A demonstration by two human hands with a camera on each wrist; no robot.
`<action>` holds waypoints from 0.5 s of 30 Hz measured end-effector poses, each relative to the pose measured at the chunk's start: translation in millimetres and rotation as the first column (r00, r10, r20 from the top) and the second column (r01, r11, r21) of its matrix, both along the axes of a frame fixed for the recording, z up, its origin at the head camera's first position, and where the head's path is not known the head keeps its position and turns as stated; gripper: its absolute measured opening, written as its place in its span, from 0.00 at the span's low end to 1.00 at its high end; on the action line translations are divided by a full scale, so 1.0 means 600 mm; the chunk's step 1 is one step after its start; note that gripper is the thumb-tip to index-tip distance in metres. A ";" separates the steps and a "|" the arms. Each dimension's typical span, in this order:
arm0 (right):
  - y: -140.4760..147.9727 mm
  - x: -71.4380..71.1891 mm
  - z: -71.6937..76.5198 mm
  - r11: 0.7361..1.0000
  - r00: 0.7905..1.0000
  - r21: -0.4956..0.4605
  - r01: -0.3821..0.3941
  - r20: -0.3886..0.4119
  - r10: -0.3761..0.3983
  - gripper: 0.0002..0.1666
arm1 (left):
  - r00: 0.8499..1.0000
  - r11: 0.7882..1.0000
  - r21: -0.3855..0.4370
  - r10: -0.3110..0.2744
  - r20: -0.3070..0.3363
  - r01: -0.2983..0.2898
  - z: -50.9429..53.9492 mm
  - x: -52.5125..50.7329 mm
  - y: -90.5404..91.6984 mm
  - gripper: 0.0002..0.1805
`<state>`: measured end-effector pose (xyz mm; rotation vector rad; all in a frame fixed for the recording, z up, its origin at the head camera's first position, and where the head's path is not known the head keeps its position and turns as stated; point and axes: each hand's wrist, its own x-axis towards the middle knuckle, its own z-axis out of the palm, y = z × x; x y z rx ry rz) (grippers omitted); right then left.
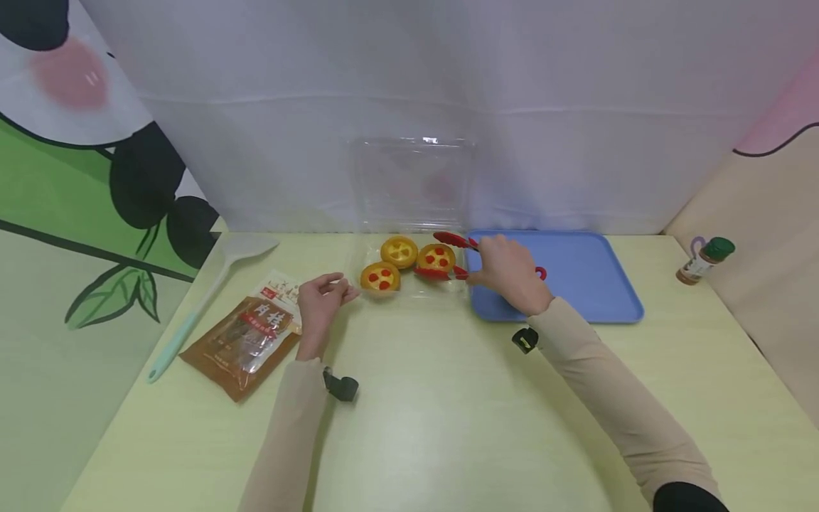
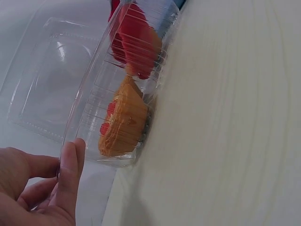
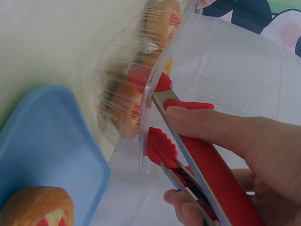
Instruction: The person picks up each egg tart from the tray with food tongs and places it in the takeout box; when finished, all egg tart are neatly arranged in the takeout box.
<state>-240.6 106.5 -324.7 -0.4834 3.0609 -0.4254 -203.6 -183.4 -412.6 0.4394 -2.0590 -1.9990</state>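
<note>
A clear plastic box (image 1: pixel 409 291) with its lid (image 1: pixel 409 178) raised holds three small tarts, two topped with red pieces. My left hand (image 1: pixel 323 302) pinches the box's near left rim, seen closely in the left wrist view. My right hand (image 1: pixel 508 274) grips red-tipped tongs (image 3: pixel 207 165), their jaws spread. In the head view the tong tips lie on either side of the right tart (image 1: pixel 436 258); whether they touch it I cannot tell. Another tart (image 3: pixel 37 207) sits on the blue tray (image 1: pixel 576 277), hidden behind my right hand in the head view.
A brown food packet (image 1: pixel 246 338) and a spatula with a pale green handle (image 1: pixel 192 323) lie at the left. A green-capped spice bottle (image 1: pixel 704 261) stands by the right edge. A white cloth (image 1: pixel 288 142) hangs behind the table.
</note>
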 end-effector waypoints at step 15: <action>0.016 0.006 -0.019 0.999 0.995 0.003 -0.040 -0.091 0.041 0.22 | 1.000 1.000 0.014 -0.007 0.005 0.007 0.003 0.003 0.001 0.16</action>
